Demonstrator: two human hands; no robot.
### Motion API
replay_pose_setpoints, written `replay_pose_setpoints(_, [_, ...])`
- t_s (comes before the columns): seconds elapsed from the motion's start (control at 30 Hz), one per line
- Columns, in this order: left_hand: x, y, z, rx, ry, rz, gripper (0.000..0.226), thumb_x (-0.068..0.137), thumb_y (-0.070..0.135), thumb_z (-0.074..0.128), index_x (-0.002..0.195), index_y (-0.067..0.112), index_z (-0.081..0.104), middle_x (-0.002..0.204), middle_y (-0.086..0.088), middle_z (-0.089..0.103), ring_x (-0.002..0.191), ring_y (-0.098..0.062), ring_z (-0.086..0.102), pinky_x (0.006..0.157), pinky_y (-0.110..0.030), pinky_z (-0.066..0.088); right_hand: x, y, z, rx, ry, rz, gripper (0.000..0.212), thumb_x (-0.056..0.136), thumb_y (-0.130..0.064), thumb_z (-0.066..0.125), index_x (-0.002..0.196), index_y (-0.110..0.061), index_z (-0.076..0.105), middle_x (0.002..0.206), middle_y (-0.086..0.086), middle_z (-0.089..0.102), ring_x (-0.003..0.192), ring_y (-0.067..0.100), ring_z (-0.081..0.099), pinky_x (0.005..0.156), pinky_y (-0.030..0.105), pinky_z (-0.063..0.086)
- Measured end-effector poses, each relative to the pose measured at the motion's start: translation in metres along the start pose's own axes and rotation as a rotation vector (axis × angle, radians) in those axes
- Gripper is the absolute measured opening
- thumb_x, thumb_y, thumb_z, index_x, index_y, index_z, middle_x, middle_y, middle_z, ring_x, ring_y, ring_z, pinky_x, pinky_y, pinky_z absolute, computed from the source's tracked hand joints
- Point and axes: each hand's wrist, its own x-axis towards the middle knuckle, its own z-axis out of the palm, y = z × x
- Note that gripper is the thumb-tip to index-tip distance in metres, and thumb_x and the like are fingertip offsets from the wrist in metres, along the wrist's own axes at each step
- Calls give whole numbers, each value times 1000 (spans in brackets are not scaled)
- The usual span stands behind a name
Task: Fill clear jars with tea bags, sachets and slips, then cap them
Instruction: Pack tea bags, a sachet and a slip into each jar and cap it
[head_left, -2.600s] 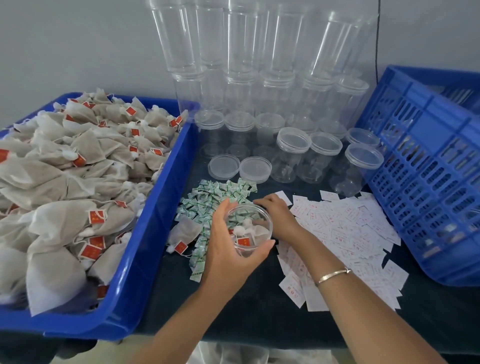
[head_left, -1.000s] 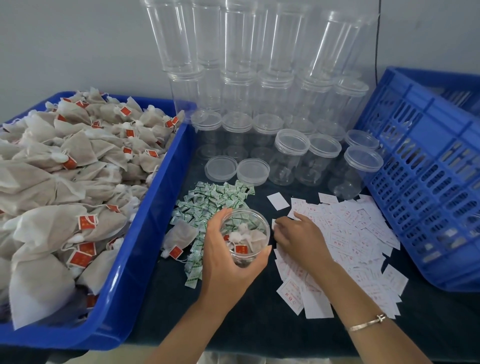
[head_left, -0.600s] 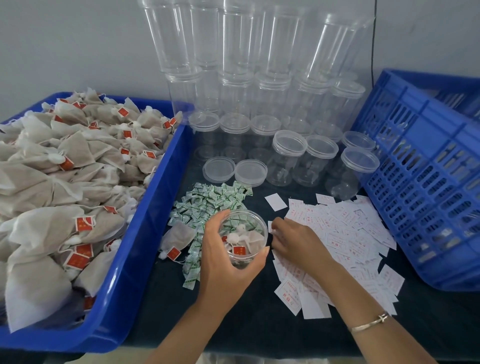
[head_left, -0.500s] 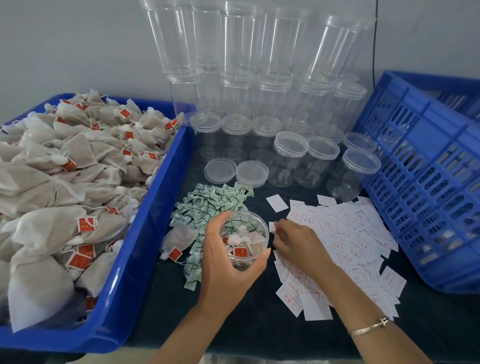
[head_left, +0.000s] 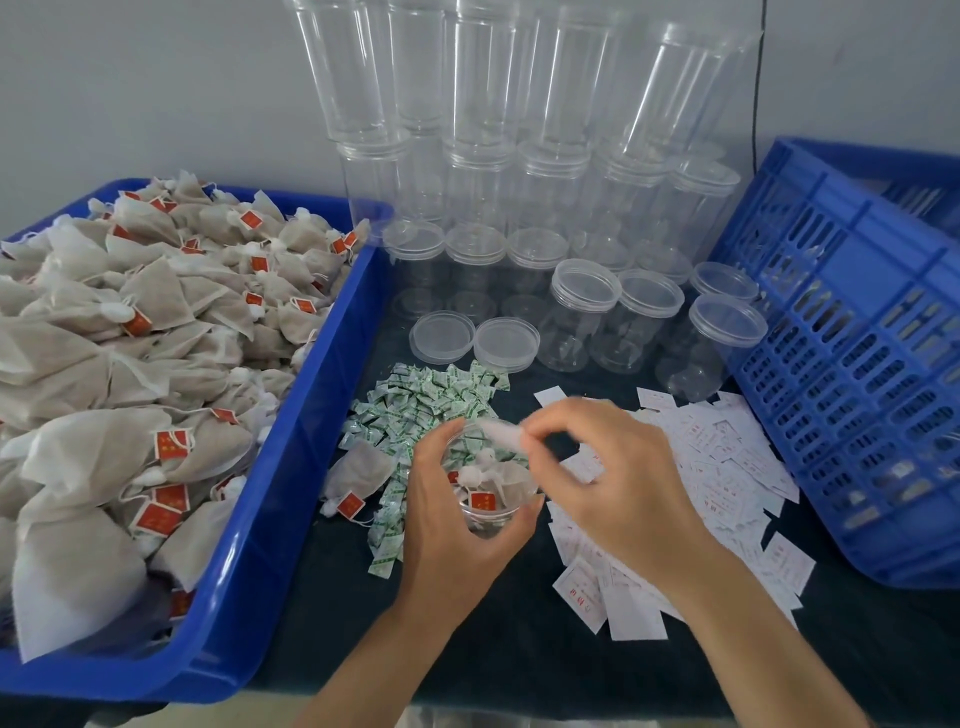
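My left hand (head_left: 448, 525) grips an open clear jar (head_left: 493, 512) that holds tea bags with red tags and green sachets. My right hand (head_left: 618, 478) pinches a white paper slip (head_left: 503, 435) over the jar's mouth; the slip is blurred. More white slips (head_left: 727, 467) lie spread on the dark table to the right. Green sachets (head_left: 421, 405) form a pile behind the jar. One loose tea bag (head_left: 358, 475) lies left of the jar. Two loose clear lids (head_left: 472, 338) lie behind the sachets.
A blue tray (head_left: 291, 467) heaped with tea bags (head_left: 119, 338) fills the left. A blue slotted crate (head_left: 852, 364) stands at the right. Several capped empty jars (head_left: 613, 317) and tall stacks of jars (head_left: 493, 130) line the back against the wall.
My right hand has lifted from the slip pile with one slip and moved left to the jar's mouth. The left hand still holds the jar in the same spot.
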Motion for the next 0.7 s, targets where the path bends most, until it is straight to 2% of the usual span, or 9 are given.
replay_pose_setpoints(0.1, [0,0,0,15,-7,20,83,69,41,72,137,18,31,135,13,41,130,-3,41,107,-15,31,1,-6,5,-293,-352,-76,16,94,-14,61,79,-11,63,71,-3,62,74,18,57,83,16,37])
replay_pose_setpoints(0.2, [0,1,-1,-7,-17,1,81,67,37,70,136,21,32,135,16,41,128,0,41,105,-10,30,1,-5,7,-202,-484,-16,20,105,-25,45,91,-19,58,87,-8,62,99,12,47,93,6,23])
replay_pose_setpoints(0.27, [0,3,-2,-18,-19,-11,80,67,37,70,136,22,32,133,17,42,126,3,41,103,-8,30,2,-3,8,-197,-579,18,28,108,-32,36,105,-22,62,102,-5,66,116,11,43,104,9,17])
replay_pose_setpoints(0.3, [0,4,-3,-20,-16,-15,80,67,37,71,135,22,33,132,17,42,125,5,41,102,-8,31,3,-4,8,-178,-601,37,30,108,-32,36,108,-21,63,103,-5,67,114,10,45,109,15,20])
replay_pose_setpoints(0.33, [1,4,-3,-27,-9,-18,80,67,37,73,134,22,33,131,17,42,125,5,41,102,-9,32,3,-5,7,-133,-580,54,29,108,-32,39,109,-21,65,101,-5,67,106,8,49,106,20,29])
replay_pose_setpoints(0.4, [3,8,-2,-70,11,-58,84,65,27,84,133,26,35,131,13,45,126,2,42,104,-13,35,3,-6,1,-59,-453,97,29,103,-40,46,113,-23,67,106,-12,66,102,3,53,91,20,39])
replay_pose_setpoints(0.5, [12,29,2,-174,-21,-88,97,58,16,91,134,28,33,132,7,47,124,4,44,98,-9,37,7,-5,-14,-253,-351,99,62,86,-74,39,126,-30,58,118,-20,57,107,-1,50,86,17,43])
replay_pose_setpoints(0.6, [28,61,14,-251,-72,6,93,58,20,84,137,15,34,124,19,48,116,9,47,91,-4,38,14,-6,-39,-334,-290,163,77,74,-88,36,130,-37,50,119,-24,50,98,-2,55,79,24,48])
replay_pose_setpoints(0.7, [48,96,30,-318,-97,83,88,61,18,83,134,25,33,118,30,50,115,2,53,92,-12,43,23,-5,-75,-344,-201,224,82,67,-90,42,134,-42,46,121,-27,51,98,-5,54,84,27,48])
